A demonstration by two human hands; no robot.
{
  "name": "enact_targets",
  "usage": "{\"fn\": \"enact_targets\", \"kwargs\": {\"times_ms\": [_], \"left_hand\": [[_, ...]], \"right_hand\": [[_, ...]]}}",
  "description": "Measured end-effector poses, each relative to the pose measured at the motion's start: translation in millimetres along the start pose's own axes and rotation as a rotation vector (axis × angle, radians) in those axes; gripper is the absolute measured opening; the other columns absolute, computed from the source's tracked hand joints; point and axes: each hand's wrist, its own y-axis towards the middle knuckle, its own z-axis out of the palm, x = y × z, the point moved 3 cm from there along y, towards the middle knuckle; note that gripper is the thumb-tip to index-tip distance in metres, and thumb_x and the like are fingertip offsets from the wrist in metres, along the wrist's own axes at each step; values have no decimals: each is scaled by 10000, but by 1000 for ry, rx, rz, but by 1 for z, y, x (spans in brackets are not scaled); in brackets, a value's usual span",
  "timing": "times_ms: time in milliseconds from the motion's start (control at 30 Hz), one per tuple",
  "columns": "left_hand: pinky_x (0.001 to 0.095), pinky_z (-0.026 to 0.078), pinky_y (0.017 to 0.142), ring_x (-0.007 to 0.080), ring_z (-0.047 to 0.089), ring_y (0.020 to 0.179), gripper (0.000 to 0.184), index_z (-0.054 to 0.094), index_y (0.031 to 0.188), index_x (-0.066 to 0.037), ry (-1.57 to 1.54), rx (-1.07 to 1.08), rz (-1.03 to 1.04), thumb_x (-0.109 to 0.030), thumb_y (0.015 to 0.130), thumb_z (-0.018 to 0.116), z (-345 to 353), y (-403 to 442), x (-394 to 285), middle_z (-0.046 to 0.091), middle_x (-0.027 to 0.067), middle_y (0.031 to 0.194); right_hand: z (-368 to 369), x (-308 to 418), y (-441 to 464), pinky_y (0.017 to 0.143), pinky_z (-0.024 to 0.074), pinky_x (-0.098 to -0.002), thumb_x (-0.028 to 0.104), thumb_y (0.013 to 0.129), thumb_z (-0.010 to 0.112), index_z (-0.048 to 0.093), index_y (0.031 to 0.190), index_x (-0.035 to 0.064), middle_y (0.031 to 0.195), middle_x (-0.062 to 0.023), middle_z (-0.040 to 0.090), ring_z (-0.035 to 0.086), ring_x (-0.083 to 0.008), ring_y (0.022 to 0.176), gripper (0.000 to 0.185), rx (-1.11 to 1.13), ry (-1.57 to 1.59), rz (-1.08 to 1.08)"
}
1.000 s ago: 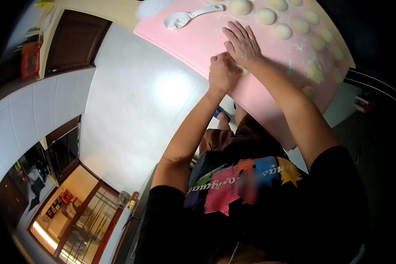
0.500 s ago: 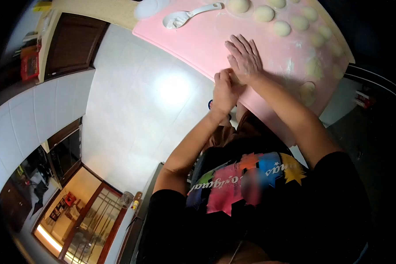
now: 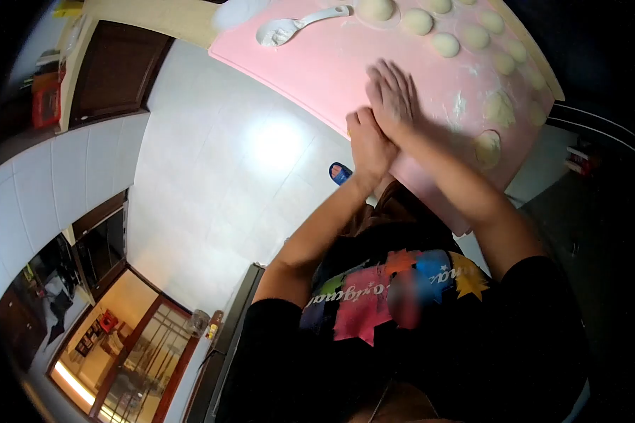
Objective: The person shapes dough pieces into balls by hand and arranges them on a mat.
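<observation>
My right hand [image 3: 393, 99] lies flat on the pink mat [image 3: 310, 70], its fingers stretched forward and fairly close together. My left hand [image 3: 371, 143] is curled at the mat's near edge, against the heel of the right hand; whatever its fingers hold is hidden. Whether anything lies under my right palm does not show. To the right are a flattened dough piece [image 3: 487, 149] and another flattened dough piece [image 3: 499, 109]. Several round dough balls, one a larger ball [image 3: 375, 8], sit toward the far side.
A white spoon [image 3: 300, 27] with flour in its bowl rests at the mat's far left, near a whitish rounded object [image 3: 238, 13]. Loose flour [image 3: 460, 106] dusts the mat. The pale tiled floor [image 3: 212, 155] is to the left, with a blue slipper [image 3: 340, 173] below.
My left hand has come up and right, closer against my right hand. The right fingers have drawn closer together. The view has shifted slightly, and the slipper shows more.
</observation>
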Motion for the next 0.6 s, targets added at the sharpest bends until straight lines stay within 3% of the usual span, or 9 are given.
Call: {"fn": "enact_targets", "kwargs": {"times_ms": [100, 200, 367, 533, 600], "left_hand": [[459, 467, 931, 398, 489, 1070, 603, 473, 1234, 35, 60, 61, 112, -86, 738, 796, -10, -12, 14, 512, 229, 1130], [425, 521, 823, 377, 558, 1017, 586, 513, 1237, -26, -232, 189, -160, -64, 729, 803, -19, -2, 21, 548, 199, 1097], [462, 524, 873, 387, 576, 1065, 593, 544, 1220, -22, -14, 212, -121, -189, 717, 810, -28, 61, 19, 560, 214, 1124], [477, 508, 906, 410, 547, 1111, 592, 544, 1230, -5, 63, 214, -232, -182, 721, 789, -18, 67, -1, 561, 232, 1136], [485, 487, 884, 426, 563, 986, 519, 558, 1122, 27, 90, -45, -85, -174, 712, 805, -8, 43, -5, 581, 245, 1070]], "right_hand": [[5, 4, -21, 1181, 211, -560, 275, 979, 489, 548, 1380, 120, 1542, -138, 413, 341, -318, 1451, 434, 24, 97, 70], [-17, -4, 7, 1155, 249, -586, 318, 956, 525, 557, 1364, 104, 1503, -138, 449, 366, -337, 1425, 462, 66, 15, -30], [5, -17, 60, 1183, 217, -563, 381, 974, 499, 503, 1417, 108, 1520, -145, 429, 341, -290, 1451, 520, 44, -33, -115], [28, -17, 80, 1196, 243, -508, 369, 943, 536, 462, 1434, 96, 1470, -165, 489, 407, -313, 1412, 567, -6, 11, -222], [30, -27, 68, 1189, 279, -445, 264, 943, 550, 397, 1482, 108, 1477, -158, 480, 413, -315, 1405, 582, 227, 545, -255]]}}
